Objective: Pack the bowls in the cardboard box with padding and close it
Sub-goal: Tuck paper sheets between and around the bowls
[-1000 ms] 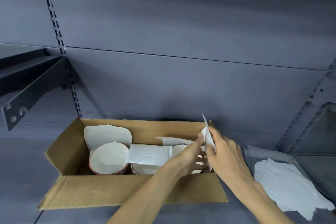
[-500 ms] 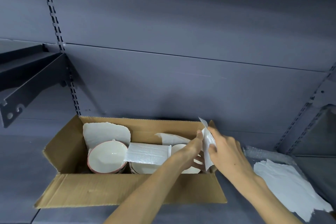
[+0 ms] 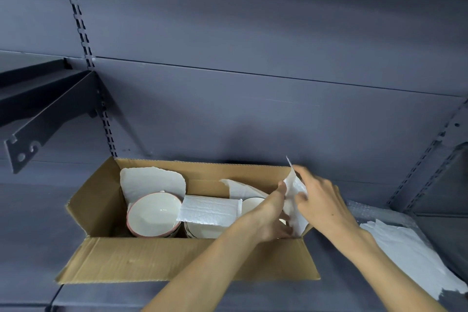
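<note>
1. The cardboard box (image 3: 162,258) sits open on the dark shelf (image 3: 30,235), its near flap folded down toward the camera and its left flap standing out; none of the flaps is folded over, so closing has yet to be done.
2. A stack of spare white foam sheets (image 3: 410,256) lies outside the box to the right, on what looks like bubble wrap, so more padding is at hand.
3. Inside, a foam sheet (image 3: 152,181) stands against the back left wall, and another foam piece (image 3: 210,211) lies between the bowls.
4. The pink-rimmed bowl (image 3: 154,213) rests in the left part of the box; a second bowl (image 3: 253,204) sits to its right, largely hidden by the foam and the arms. I judge the bowls are already in and the padding is being finished.
5. The left hand (image 3: 272,215) reaches into the right end of the box, its fingers touching a foam sheet (image 3: 295,200); whether they curl round it, I cannot tell.
6. The right hand (image 3: 321,200) pinches that same sheet, which stands upright against the right end wall.
7. No brand, label or writing can be read anywhere.
</note>
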Demonstrator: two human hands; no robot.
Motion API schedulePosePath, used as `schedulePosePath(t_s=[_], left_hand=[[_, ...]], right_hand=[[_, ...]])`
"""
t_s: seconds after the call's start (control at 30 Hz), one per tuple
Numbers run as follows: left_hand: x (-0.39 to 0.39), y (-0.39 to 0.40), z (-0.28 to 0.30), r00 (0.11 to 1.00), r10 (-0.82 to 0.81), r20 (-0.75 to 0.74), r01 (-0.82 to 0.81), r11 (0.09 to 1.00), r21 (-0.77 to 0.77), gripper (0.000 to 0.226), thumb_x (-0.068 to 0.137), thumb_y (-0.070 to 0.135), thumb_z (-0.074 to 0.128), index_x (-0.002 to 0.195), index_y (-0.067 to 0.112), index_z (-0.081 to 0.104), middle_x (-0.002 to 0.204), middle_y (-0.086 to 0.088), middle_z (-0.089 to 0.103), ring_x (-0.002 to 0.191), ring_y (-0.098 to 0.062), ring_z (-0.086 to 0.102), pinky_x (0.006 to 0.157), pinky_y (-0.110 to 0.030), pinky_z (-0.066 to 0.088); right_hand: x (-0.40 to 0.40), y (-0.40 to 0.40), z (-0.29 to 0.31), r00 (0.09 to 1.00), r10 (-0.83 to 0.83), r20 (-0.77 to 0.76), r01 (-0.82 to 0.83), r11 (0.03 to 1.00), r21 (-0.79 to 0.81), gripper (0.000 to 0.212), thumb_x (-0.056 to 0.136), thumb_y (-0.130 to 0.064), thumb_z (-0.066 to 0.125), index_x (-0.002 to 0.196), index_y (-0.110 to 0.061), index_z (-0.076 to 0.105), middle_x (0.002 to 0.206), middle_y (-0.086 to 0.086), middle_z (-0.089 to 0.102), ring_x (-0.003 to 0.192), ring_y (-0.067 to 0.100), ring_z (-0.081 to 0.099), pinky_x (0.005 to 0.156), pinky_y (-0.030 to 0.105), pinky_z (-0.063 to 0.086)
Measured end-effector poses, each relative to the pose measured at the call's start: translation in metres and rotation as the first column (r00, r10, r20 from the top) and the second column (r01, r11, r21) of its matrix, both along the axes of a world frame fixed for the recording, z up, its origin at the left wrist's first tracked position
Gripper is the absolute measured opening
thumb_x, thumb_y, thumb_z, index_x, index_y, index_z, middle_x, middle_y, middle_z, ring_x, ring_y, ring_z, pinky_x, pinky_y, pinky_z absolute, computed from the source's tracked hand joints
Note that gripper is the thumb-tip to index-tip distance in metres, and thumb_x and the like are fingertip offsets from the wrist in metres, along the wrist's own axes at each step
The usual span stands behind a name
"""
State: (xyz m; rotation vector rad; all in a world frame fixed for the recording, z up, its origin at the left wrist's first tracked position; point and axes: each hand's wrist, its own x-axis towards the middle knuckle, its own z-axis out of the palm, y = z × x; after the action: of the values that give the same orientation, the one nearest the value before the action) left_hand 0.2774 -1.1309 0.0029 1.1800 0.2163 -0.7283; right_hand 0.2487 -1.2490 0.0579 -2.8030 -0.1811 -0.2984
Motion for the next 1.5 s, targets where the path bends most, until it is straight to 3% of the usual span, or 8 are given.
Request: schedulePosePath(t_s=[0.2, 0.33, 0.5, 0.7, 0.87, 1.13, 1.33, 1.5], left_hand=[[-0.003, -0.007, 0.006, 0.999, 0.034, -0.017, -0.033, 0.998, 0.047, 0.066, 0.098, 0.069, 0.032, 0.118, 0.013, 0.062, 0.094, -0.006, 0.063, 0.078, -0.022, 0.062, 0.069, -0.032, 0.056], [-0.013, 0.004, 0.002, 0.987, 0.005, 0.158, -0.042, 0.972, 0.232, 0.05, 0.101, 0.055, 0.041, 0.128, 0.015, 0.057, 0.097, -0.001, 0.065, 0.091, -0.027, 0.071, 0.096, -0.039, 0.055], [-0.035, 0.02, -0.003, 0.841, -0.317, 0.439, 0.032, 0.838, 0.545, 0.051, 0.098, 0.055, 0.038, 0.109, 0.015, 0.068, 0.1, -0.002, 0.073, 0.092, -0.015, 0.064, 0.091, -0.033, 0.05], [-0.047, 0.021, -0.003, 0.706, -0.646, 0.291, 0.211, 0.583, 0.784, 0.071, 0.092, 0.077, 0.019, 0.132, 0.032, 0.056, 0.142, 0.004, 0.052, 0.13, -0.023, 0.046, 0.108, -0.041, 0.034], [-0.04, 0.013, 0.001, 0.657, -0.738, 0.156, 0.302, 0.446, 0.842, 0.08, 0.089, 0.077, 0.019, 0.153, 0.029, 0.034, 0.159, 0.0, 0.035, 0.145, -0.026, 0.031, 0.112, -0.044, 0.026], [-0.05, 0.003, 0.009, 0.594, -0.8, 0.084, 0.227, 0.266, 0.937, 0.107, 0.07, 0.099, 0.016, 0.133, 0.021, 0.054, 0.143, -0.01, 0.048, 0.132, -0.032, 0.042, 0.096, -0.046, 0.037], [-0.05, 0.012, 0.005, 0.611, -0.78, 0.137, 0.2, 0.32, 0.926, 0.093, 0.081, 0.09, 0.023, 0.141, 0.026, 0.05, 0.149, -0.011, 0.041, 0.137, -0.032, 0.039, 0.106, -0.047, 0.035], [-0.043, 0.011, -0.008, 0.594, -0.793, 0.136, 0.193, 0.305, 0.933, 0.107, 0.067, 0.1, 0.023, 0.137, 0.024, 0.051, 0.141, -0.008, 0.047, 0.131, -0.033, 0.045, 0.103, -0.051, 0.041]], right_hand=[[0.0, 0.002, -0.002, 0.999, 0.041, 0.025, -0.041, 0.999, -0.01, 0.066, 0.094, -0.008, 0.049, 0.154, -0.032, 0.033, 0.129, 0.004, 0.057, 0.109, 0.038, 0.06, 0.077, 0.035, 0.044], [0.003, 0.0, -0.001, 0.999, 0.021, -0.026, -0.023, 0.993, -0.117, 0.066, 0.092, -0.005, 0.046, 0.152, -0.029, 0.035, 0.122, 0.005, 0.051, 0.103, 0.039, 0.059, 0.072, 0.036, 0.045], [0.015, -0.002, -0.003, 0.997, -0.01, -0.078, -0.004, 0.984, -0.177, 0.039, 0.089, -0.004, 0.049, 0.125, -0.015, 0.062, 0.123, 0.005, 0.055, 0.107, 0.037, 0.058, 0.082, 0.043, 0.053], [0.026, 0.0, -0.008, 0.998, 0.041, -0.044, -0.05, 0.972, -0.228, 0.029, 0.086, -0.006, 0.049, 0.107, -0.009, 0.069, 0.11, 0.002, 0.061, 0.098, 0.035, 0.06, 0.082, 0.044, 0.054], [0.026, -0.003, -0.01, 0.998, 0.054, -0.044, -0.063, 0.965, -0.253, 0.041, 0.091, -0.005, 0.05, 0.122, -0.021, 0.071, 0.124, 0.001, 0.065, 0.108, 0.033, 0.062, 0.084, 0.04, 0.054], [0.027, -0.004, -0.019, 0.999, 0.015, -0.032, -0.026, 0.923, -0.383, 0.035, 0.091, -0.005, 0.048, 0.119, -0.012, 0.067, 0.125, 0.006, 0.05, 0.11, 0.028, 0.054, 0.082, 0.035, 0.05], [0.042, 0.002, -0.013, 0.918, 0.393, 0.055, -0.228, 0.636, -0.737, 0.029, 0.053, 0.007, 0.056, 0.065, -0.018, 0.063, 0.092, 0.0, 0.047, 0.088, 0.026, 0.038, 0.07, 0.036, 0.025], [0.074, 0.002, -0.001, 0.853, 0.421, -0.308, -0.472, 0.371, -0.799, 0.037, 0.069, 0.01, 0.047, 0.084, -0.014, 0.07, 0.089, -0.005, 0.062, 0.1, 0.021, 0.039, 0.085, 0.034, 0.027]])
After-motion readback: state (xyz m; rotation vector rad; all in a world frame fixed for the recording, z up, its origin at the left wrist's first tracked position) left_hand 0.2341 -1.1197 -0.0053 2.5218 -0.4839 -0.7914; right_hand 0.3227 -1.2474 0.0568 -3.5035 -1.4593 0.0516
